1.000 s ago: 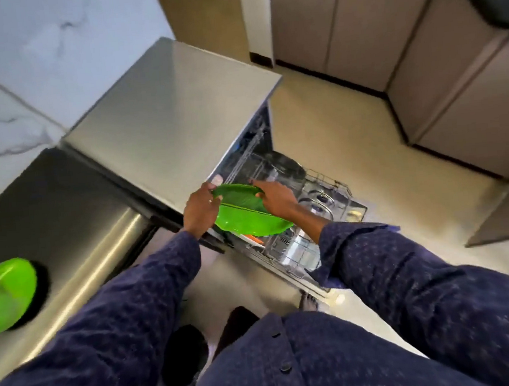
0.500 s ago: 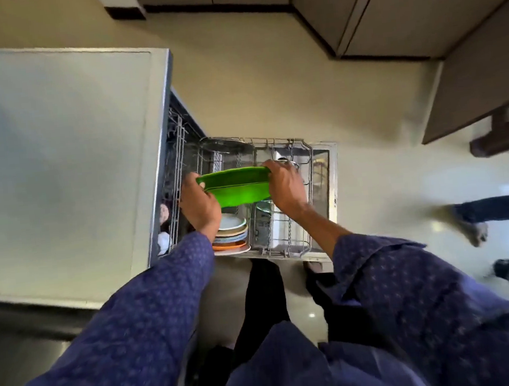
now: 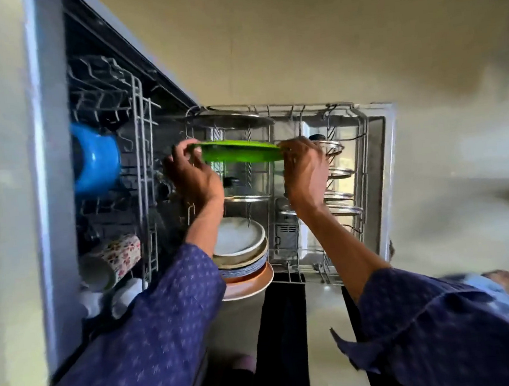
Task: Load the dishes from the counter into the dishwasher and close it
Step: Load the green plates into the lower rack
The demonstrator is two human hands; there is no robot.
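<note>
1. While the pulled-out lower wire rack [image 3: 363,152] of the open dishwasher is viewed from above, a flat bright green plastic plate [image 3: 240,152] is held edge-on over it, level with the rack's upper wires.
2. The plate's left rim is pinched by the left hand [image 3: 191,175]; its fingers [image 3: 181,147] are curled narrowly over the edge, with the thumb beneath.
3. The plate's right rim is gripped by the right hand [image 3: 305,170], the fingers closed tightly on the edge and the wrist bent downward.
4. Whether the plate touches the rack's tines cannot be told, as that area is blurred.
5. Round steel plates [image 3: 339,173] are seen standing on edge in the slots at the rack's right side.
6. A stack of white, blue-rimmed and orange round plates [image 3: 243,255] is seen at the rack's near edge, just below the left forearm.
7. A glossy blue pot [image 3: 98,160] and a floral-patterned white mug [image 3: 116,262] are seen lying on their sides in the upper rack at the left.
8. Both forearms are covered by dark blue patterned sleeves [image 3: 154,334].
</note>
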